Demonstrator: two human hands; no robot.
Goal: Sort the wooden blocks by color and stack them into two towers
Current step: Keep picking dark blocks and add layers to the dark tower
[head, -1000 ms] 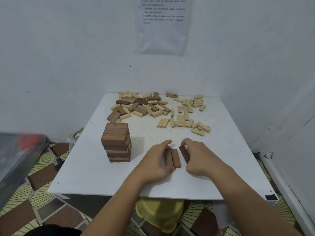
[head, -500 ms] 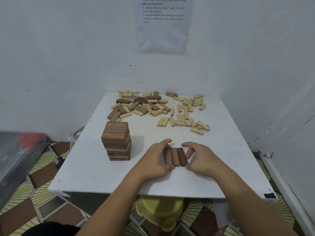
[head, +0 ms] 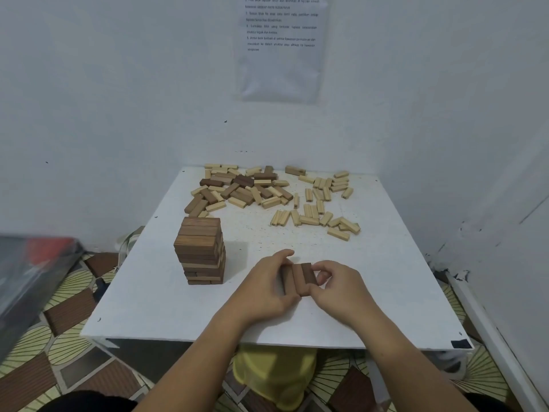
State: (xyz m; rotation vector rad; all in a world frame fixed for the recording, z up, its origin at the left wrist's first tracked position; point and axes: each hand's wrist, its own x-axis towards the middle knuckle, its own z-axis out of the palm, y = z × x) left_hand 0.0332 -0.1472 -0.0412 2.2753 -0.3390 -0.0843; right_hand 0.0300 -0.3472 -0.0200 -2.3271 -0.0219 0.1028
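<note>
Three dark brown blocks [head: 298, 278] lie side by side near the front of the white table [head: 154, 301]. My left hand [head: 264, 286] grips their left side, thumb over the far end. My right hand [head: 338, 288] pinches their right side, fingers curled against the outer block. Left of my hands stands a tower of dark blocks [head: 201, 251], several layers high. At the back left a mixed pile of dark and light blocks [head: 240, 188] is heaped. Loose light blocks [head: 319, 206] are scattered at the back right.
White walls close the table in behind and to the right. A printed sheet [head: 280, 46] hangs on the back wall. A grey and red object [head: 32, 272] sits at the left over the patterned floor [head: 59, 346]. Yellow cloth [head: 273, 373] shows under the table's front edge.
My right hand pushed the third dark block against the other two, and both hands closed in on the set of three. The tower and the piles stayed put.
</note>
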